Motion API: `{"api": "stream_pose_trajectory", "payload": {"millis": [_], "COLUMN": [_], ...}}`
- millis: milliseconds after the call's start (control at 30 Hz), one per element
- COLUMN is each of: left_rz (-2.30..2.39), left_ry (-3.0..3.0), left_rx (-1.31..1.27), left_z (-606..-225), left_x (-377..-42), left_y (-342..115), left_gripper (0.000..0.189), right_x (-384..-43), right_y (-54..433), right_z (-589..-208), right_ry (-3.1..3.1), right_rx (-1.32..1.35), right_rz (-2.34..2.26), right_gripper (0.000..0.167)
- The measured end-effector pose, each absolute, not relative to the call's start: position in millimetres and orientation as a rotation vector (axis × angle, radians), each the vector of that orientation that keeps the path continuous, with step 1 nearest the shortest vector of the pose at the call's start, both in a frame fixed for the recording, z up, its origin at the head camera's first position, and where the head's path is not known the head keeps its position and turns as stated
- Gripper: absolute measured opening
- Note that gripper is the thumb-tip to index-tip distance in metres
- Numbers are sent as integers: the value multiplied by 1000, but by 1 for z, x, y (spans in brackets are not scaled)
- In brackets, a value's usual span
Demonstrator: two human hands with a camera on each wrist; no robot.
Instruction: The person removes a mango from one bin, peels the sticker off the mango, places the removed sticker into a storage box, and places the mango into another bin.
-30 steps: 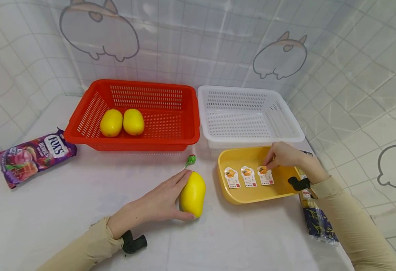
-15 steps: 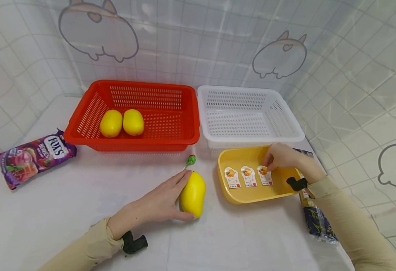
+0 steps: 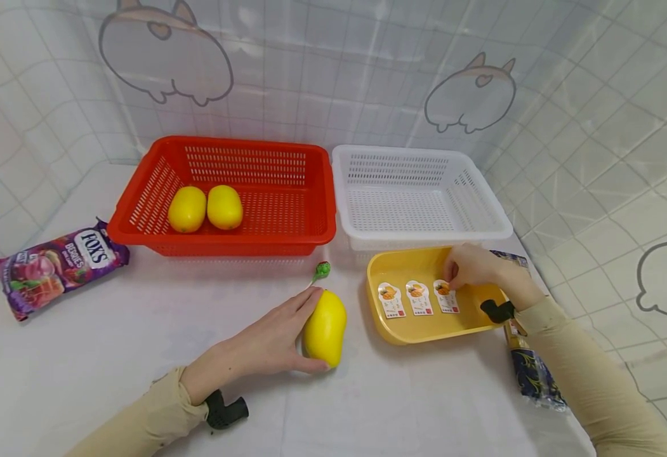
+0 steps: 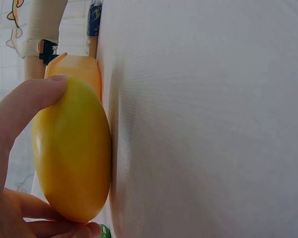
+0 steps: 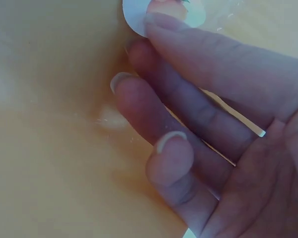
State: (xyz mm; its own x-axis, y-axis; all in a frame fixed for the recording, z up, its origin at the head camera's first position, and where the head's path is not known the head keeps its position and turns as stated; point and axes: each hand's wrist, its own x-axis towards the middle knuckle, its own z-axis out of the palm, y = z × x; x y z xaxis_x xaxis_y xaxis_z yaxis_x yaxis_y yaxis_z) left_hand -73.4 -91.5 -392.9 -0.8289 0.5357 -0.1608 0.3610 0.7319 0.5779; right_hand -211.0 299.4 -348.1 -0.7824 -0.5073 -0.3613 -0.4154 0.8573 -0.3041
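Observation:
In the head view my left hand grips a yellow mango on the table, thumb at the near end and fingers at the far end. The left wrist view shows the thumb over one end of the mango and fingertips under the other. My right hand reaches into a yellow tray and pinches the top edge of the rightmost white mango label. Up close, the thumb lies over this label, with the index fingertip by its edge. Two similar labels, a left label and a middle label, lie beside it.
A red basket at the back left holds two yellow mangoes. Right of it stands a white basket. A lollipop lies beyond the held mango, a purple candy bag at far left, and a dark blue package beneath the right forearm.
The rightmost label has turned slightly and shifted a little left under my right hand's fingers. My left hand and its mango stay still.

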Motion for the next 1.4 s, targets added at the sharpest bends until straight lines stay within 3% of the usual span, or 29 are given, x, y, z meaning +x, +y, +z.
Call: {"api": "stream_pose_trajectory", "payload": {"millis": [1400], "left_rz": [783], "left_ry": [2610], "left_rx": [702], "left_z": [-394], "left_x": [-72], "left_y": [-91], "left_gripper": [122], "right_x": [-200], "right_y": [296], "right_z": [-323], "right_ry": [2594], "right_rx": [-690], "right_rz": [-318], "right_gripper": [4]}}
